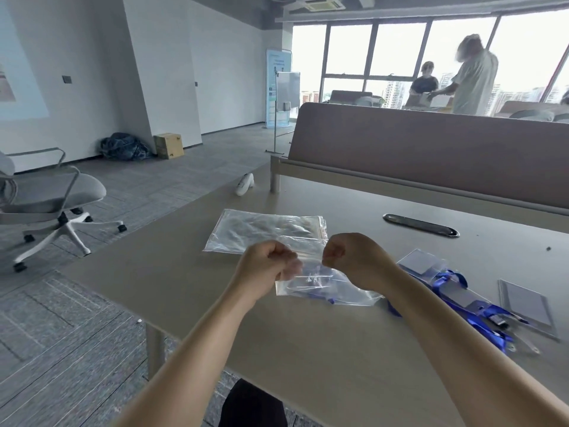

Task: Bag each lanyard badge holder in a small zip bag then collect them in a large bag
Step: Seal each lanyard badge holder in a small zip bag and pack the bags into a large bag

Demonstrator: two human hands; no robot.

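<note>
Both hands, left hand [267, 264] and right hand [354, 260], have fingers clamped on the top edge of the small clear zip bag [323, 285], just before the large clear zip bag [264, 232] on the worktop [308, 349]. Probably light, limp, slippery film; pinch at the stiffer zip strip.

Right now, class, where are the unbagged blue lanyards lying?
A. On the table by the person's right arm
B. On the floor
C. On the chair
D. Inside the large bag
A: the lanyards lie on the table beside the right arm, while the large bag sits farther back.
</note>
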